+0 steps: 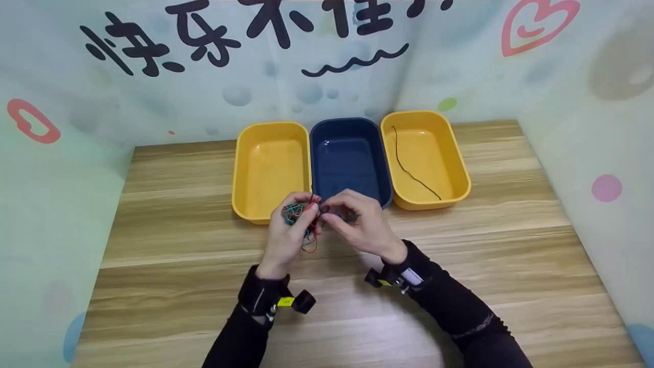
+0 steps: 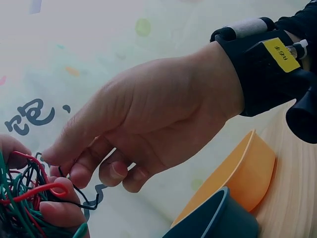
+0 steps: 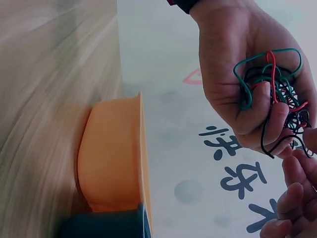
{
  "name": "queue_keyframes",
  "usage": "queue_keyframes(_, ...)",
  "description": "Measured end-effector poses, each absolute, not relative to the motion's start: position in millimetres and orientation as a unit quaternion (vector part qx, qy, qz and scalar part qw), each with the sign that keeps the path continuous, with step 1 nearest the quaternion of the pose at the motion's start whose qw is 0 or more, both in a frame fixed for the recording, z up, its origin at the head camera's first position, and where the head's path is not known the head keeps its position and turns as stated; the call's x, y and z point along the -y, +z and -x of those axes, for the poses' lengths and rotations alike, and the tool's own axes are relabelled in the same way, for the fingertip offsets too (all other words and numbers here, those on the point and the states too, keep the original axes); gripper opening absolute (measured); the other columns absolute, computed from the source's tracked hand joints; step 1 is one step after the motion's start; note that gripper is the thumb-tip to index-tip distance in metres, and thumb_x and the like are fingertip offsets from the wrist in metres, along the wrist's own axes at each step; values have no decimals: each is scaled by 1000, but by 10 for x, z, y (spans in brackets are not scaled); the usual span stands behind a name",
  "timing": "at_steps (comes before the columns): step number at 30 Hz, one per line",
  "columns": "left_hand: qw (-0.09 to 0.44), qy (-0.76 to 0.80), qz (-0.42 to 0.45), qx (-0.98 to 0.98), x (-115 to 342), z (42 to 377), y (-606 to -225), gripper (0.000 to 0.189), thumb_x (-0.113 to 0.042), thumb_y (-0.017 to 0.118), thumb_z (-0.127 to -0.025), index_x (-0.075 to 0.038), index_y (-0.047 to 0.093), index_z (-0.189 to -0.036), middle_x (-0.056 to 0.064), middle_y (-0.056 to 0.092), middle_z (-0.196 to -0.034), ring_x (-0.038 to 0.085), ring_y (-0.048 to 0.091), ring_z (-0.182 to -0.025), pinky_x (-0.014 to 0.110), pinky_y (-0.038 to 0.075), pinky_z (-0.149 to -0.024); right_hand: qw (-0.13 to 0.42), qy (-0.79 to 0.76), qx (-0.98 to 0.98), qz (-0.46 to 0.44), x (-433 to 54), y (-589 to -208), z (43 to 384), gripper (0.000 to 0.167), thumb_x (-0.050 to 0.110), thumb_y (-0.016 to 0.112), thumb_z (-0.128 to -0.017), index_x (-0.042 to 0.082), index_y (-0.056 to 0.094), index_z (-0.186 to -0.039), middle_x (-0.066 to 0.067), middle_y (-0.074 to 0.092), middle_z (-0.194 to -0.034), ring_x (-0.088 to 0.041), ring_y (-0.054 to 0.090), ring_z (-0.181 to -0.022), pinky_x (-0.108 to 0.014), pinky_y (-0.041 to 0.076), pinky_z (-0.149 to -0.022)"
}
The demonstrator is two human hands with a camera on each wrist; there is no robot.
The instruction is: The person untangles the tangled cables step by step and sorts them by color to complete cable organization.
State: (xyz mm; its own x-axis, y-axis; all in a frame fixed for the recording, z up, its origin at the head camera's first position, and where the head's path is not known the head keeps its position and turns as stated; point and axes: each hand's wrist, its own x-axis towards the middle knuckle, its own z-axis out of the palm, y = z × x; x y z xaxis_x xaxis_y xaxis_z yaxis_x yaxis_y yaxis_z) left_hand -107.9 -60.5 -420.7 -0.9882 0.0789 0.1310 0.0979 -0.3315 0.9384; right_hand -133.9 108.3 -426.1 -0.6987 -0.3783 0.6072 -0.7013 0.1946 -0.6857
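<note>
My left hand (image 1: 283,240) grips a tangled bundle of thin wires (image 1: 295,212), green, red and black, its fingers curled round it in the right wrist view. Close beside it, my right hand (image 1: 365,225) has thumb and forefinger together at the bundle's edge, pinching a black wire (image 2: 89,202) that loops out of the tangle. The other fingers of that hand are loosely bent. Both hands are above the table, by the front edge of a dark blue bin (image 1: 350,153). One loose black wire (image 1: 409,173) lies in the right yellow bin (image 1: 460,171).
A left yellow bin (image 1: 245,174) stands against the blue one, so the three bins form a row at the back of the wood-grain table (image 1: 168,230). Behind them hangs a pale printed backdrop (image 1: 204,102) with dark lettering. Each wrist wears a black strap with a small camera (image 1: 304,301).
</note>
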Motion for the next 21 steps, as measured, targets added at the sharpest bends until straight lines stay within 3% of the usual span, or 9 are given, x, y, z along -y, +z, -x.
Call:
queue_keyframes(4, 4, -818, 74, 571, 614, 1084, -4208, 18, -1, 55, -92, 9, 54, -107, 3, 61, -76, 12, 57, -55, 19, 44, -47, 163, 528, 751, -361, -1077, -4247, 1318, 8, 4, 71, -85, 4, 67, -92, -6, 65, -85, -7, 55, -71, -29, 49, -54)
queue_keyframes(15, 10, -847, 50, 529, 627, 1098, -4191, 10, -1, 53, -93, 1, 56, -103, 3, 61, -73, 12, 56, -53, 19, 41, -44, 167, 519, 738, -397, -1101, -4227, 1273, 4, 5, 66, -90, 2, 67, -90, -7, 68, -89, -13, 62, -80, -19, 52, -66)
queue_keyframes(21, 15, -857, 24, 514, 646, 1117, -4209, 8, -2, 53, -92, -5, 57, -99, 3, 61, -73, 11, 55, -52, 19, 39, -44, 175, 506, 735, -417, -1110, -4230, 1254, 8, -3, 68, -86, 1, 66, -93, -9, 70, -88, -15, 63, -76, -21, 49, -60)
